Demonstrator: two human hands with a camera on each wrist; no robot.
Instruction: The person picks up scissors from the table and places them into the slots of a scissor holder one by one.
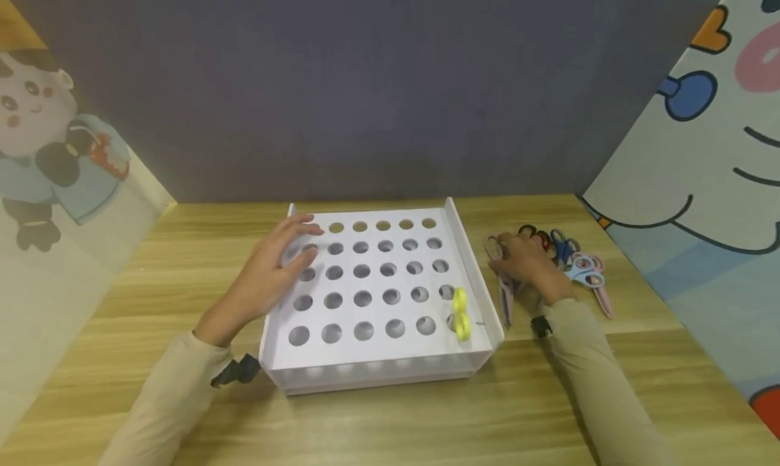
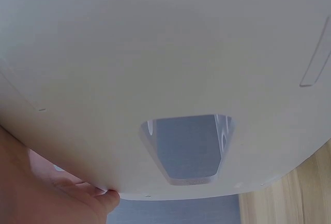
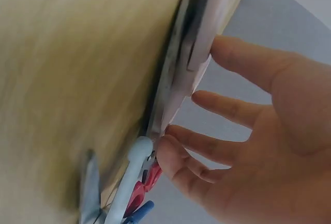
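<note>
A white box with rows of round holes stands mid-table. Yellow-handled scissors stand in a hole at its front right corner, blades hidden. My left hand rests at the box's left edge, fingers loosely bent over the back left holes. To the right of the box, my right hand reaches over a group of scissors. Its fingertips touch pink scissors in the right wrist view, spread and not closed round them. Pink scissors show in the head view beside the box wall, partly under the hand.
Light blue scissors, dark blue scissors, more pink scissors, and red and black handles lie by my right hand. A grey panel stands behind the wooden table.
</note>
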